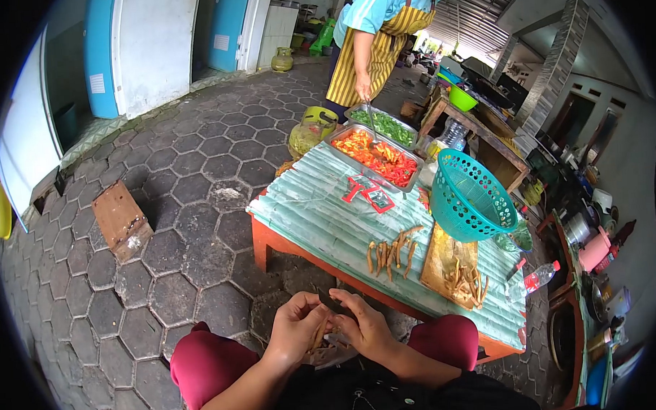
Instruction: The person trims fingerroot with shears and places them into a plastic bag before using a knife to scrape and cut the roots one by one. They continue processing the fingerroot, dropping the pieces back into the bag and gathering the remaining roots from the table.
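My left hand (pixel 296 327) is closed around a brown finger-shaped root (pixel 319 338), low in front of my lap. Close beside it, my right hand (pixel 365 325) grips a knife whose dark blade (pixel 331 301) points up and to the left, against the left fingertips. Its handle is hidden in my palm. Beneath both hands lies a clear plastic bag (pixel 332 355), partly covered. More brown roots (pixel 395 252) are spread on the table (pixel 306 198), and a pile of them (pixel 463 281) rests on a wooden chopping board (pixel 440 262).
A turquoise basket (pixel 472 196), a plastic bottle (pixel 540 277) and red packets (pixel 367 193) are on the table. Metal trays hold cut red peppers (pixel 377 156) and green vegetables (pixel 387 127). A person in a striped apron (pixel 380 51) stirs the red tray. A wooden stool (pixel 121 221) stands left.
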The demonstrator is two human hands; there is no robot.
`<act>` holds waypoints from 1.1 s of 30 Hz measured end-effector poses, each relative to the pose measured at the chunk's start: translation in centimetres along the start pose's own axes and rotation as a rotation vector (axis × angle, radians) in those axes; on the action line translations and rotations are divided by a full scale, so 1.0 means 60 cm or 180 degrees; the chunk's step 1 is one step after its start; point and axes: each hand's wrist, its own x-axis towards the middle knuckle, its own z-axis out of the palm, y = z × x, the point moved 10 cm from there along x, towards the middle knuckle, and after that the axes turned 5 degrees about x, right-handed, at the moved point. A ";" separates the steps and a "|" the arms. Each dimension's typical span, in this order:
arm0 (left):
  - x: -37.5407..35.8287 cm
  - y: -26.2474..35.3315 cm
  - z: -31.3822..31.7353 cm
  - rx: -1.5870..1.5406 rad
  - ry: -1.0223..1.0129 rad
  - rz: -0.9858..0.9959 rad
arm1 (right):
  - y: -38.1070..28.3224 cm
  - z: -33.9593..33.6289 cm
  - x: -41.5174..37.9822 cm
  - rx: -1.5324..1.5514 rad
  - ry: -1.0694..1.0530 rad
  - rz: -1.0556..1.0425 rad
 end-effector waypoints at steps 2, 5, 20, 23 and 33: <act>-0.001 0.001 0.001 0.0110 -0.0023 -0.0025 | -0.003 -0.002 0.001 0.0070 -0.0028 -0.0004; -0.004 0.004 0.002 0.0271 -0.0097 -0.0061 | -0.010 -0.004 0.002 0.0093 -0.0078 -0.0110; -0.024 -0.017 -0.020 0.0687 -0.0193 -0.0511 | 0.015 0.030 -0.007 0.0400 -0.0341 0.0147; -0.021 -0.014 -0.022 0.0589 -0.0213 -0.0587 | 0.031 0.032 -0.006 0.0707 -0.0374 0.0409; -0.012 0.038 -0.043 0.0075 0.0140 -0.0229 | 0.056 0.004 -0.008 0.2102 -0.0694 0.0990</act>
